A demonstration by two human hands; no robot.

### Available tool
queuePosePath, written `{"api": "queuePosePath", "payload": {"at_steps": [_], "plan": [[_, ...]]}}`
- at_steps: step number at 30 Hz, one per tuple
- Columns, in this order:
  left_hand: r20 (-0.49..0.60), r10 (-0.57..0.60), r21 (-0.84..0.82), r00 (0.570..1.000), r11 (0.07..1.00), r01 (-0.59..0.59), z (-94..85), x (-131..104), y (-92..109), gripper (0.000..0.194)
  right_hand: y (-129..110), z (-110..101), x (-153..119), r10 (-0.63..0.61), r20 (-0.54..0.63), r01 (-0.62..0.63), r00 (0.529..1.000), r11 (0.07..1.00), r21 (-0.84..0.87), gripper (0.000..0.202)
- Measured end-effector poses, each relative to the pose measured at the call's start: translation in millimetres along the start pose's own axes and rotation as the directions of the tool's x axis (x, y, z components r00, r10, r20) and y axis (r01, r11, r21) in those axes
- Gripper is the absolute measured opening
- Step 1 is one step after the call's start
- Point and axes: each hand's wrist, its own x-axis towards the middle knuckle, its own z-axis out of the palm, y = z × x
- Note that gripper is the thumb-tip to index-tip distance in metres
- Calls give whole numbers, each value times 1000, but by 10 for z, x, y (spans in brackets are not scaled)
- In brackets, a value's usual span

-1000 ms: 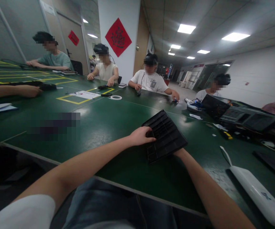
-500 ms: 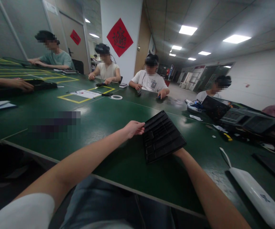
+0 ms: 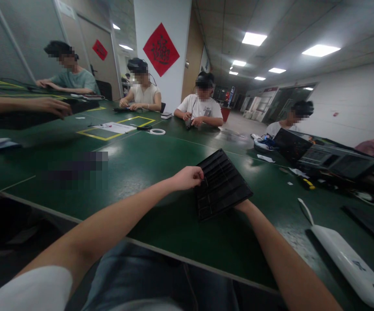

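A flat black plastic tray (image 3: 224, 183) with raised ribs and a few small compartments is held tilted above the green table, its inner side facing me. My right hand (image 3: 244, 206) supports it from below at the lower right corner; most of its fingers are hidden behind the tray. My left hand (image 3: 190, 177) is over the tray's left side, thumb and fingers pinched together at a small compartment. Whatever the fingers hold, if anything, is too small or hidden to make out.
A white elongated device (image 3: 349, 259) with a strap lies at right, beside a dark flat object (image 3: 368, 226). Ahead are a tape roll (image 3: 157, 131) and a paper sheet (image 3: 113, 127). Open equipment (image 3: 332, 157) stands far right. Co-workers sit around the table (image 3: 135, 164); one's hand (image 3: 49, 106) reaches in at left.
My left hand has moved right, from the tray's left edge to over its compartments. The tray and my right hand stay nearly still. The co-worker's arm and dark case at left have shifted right.
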Motion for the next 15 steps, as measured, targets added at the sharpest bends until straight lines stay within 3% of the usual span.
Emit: {"api": "queuePosePath", "payload": {"at_steps": [5, 10, 12, 15], "plan": [[-1, 199, 394, 980, 901, -183, 31, -62, 87, 15, 161, -22, -6, -24, -42, 25, 999, 1000, 16, 49], [138, 338, 610, 931, 712, -349, 50, -126, 147, 19, 141, -74, -43, -5, -42, 5, 999, 1000, -18, 51], [126, 349, 595, 929, 723, -352, 51, -122, 137, 22, 70, -79, -49, 5, -42, -7, 999, 1000, -30, 50], [35, 297, 505, 954, 818, -274, 46, -73, 86, 20, -16, -52, -36, 5, -45, -4, 999, 1000, 19, 47]]}}
